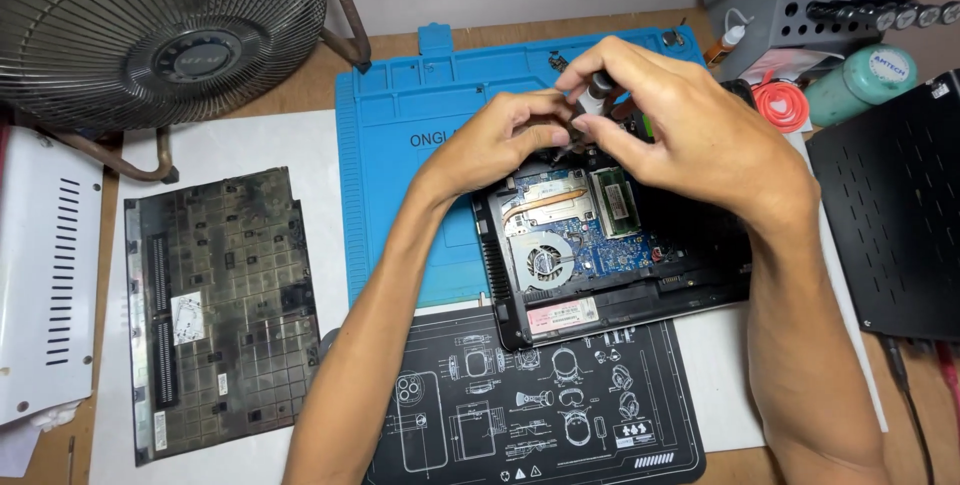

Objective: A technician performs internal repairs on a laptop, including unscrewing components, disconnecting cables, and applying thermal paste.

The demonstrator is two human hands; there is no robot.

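Hands meet over the opened laptop, which lies bottom-up on the blue mat. The right hand pinches a screwdriver upright, fingers closed on its handle; the left hand curls closed at its lower shaft. The removed bottom cover lies well apart to the left, below the fan.

I see the opened laptop lying partly on the work mat at the middle of the counter, with a second mat in front of it. Its removed bottom cover lies to the left, the fan behind that. A tool rack stands behind on the right, a metal case at the right edge.
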